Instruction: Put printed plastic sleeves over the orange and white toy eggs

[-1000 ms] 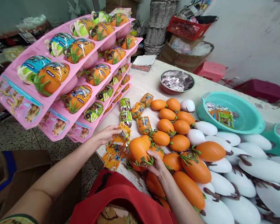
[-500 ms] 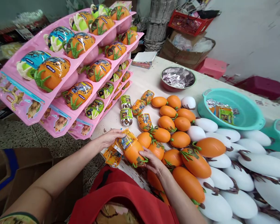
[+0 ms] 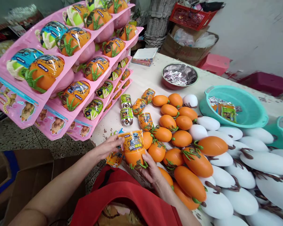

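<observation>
Near the table's front edge, my right hand (image 3: 151,169) is closed around an orange toy egg (image 3: 133,159) with green claws at its lower end. A printed orange plastic sleeve (image 3: 132,142) covers the egg's upper part. The fingers of my left hand (image 3: 110,146) pinch the sleeve's left edge. Below that hand, more flat orange sleeves (image 3: 114,158) lie at the table edge. Just beyond stand wrapped orange eggs (image 3: 145,121) and two wrapped green-and-white ones (image 3: 126,116). Several bare orange eggs (image 3: 162,134) lie to the right of my hands.
Stacked pink trays (image 3: 69,67) of wrapped eggs rise at the left. White eggs (image 3: 241,197) crowd the right side. Farther back are a metal bowl (image 3: 164,82) of small packets, a teal basin (image 3: 254,116) with sleeves inside, and an open box (image 3: 143,59).
The egg has turned more upright in my right hand, its claws now facing down. The sleeve's printed front now faces me, lower over the egg. The view has shifted slightly.
</observation>
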`<state>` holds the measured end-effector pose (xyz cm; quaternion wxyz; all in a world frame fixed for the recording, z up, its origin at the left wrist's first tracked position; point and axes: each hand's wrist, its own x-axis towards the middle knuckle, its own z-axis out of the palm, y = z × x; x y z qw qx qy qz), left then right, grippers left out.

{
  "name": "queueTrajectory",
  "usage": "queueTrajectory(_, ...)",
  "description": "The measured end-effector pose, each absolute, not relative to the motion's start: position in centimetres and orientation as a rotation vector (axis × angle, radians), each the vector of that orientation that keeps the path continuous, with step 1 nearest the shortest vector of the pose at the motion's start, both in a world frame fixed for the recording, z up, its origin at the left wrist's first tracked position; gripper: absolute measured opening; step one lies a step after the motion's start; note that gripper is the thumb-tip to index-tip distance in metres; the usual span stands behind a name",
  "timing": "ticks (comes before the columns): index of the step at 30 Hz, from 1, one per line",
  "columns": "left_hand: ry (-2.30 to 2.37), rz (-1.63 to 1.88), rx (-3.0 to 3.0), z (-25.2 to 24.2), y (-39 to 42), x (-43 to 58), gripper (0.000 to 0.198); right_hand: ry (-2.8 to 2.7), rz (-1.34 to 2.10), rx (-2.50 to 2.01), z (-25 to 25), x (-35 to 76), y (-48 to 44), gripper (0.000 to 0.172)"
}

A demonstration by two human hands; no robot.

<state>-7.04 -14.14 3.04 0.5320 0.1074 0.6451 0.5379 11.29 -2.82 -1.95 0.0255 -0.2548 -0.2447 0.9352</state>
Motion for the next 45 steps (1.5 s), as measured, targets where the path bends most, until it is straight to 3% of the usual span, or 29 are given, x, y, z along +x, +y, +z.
queueTrajectory(3,1.261,1.153,0.209,2.2,-15.0,-5.4,0.059,-0.759,2.834,-0.875,-1.0,12.0,-4.0,0.067)
queueTrajectory(10,1.168,1.066,0.274,1.9,-16.4,-4.3,0.061,-0.825,2.797,-0.894,-0.6,13.5,-5.6,0.072)
queueTrajectory(14,1.533,1.227,0.477,2.2,-16.1,-6.2,0.067,-0.949,2.809,-0.874,-1.1,13.9,-4.4,0.061)
queueTrajectory(19,1.880,1.022,1.232,4.8,-13.5,-9.7,0.036,-1.376,2.923,-0.759,-0.9,13.6,-1.2,0.061)
queueTrajectory(22,1.787,0.830,1.533,6.6,-12.1,-10.6,0.042,-1.484,3.012,-0.719,-0.5,13.2,0.9,0.063)
queueTrajectory(26,1.634,0.781,1.435,7.5,-11.2,-10.1,0.052,-1.426,3.112,-0.757,-0.3,12.6,3.0,0.055)
queueTrajectory(30,1.509,0.785,1.378,5.7,-11.1,-9.1,0.037,-1.362,3.208,-0.721,-0.5,12.1,3.9,0.053)
queueTrajectory(34,2.047,0.823,1.244,2.9,-12.1,-9.4,0.023,-1.216,3.116,-0.908,-1.6,12.7,4.0,0.045)
queueTrajectory(38,2.673,0.540,0.850,1.3,-13.4,-10.1,0.021,-0.927,2.877,-1.212,-3.0,14.6,2.9,0.032)
queueTrajectory(41,2.818,0.364,0.704,0.6,-13.4,-9.5,0.029,-0.793,2.885,-1.206,-2.7,15.4,0.7,0.036)
queueTrajectory(45,2.803,0.393,0.610,0.2,-12.4,-8.1,0.038,-0.893,3.034,-1.089,-1.2,14.1,-2.5,0.043)
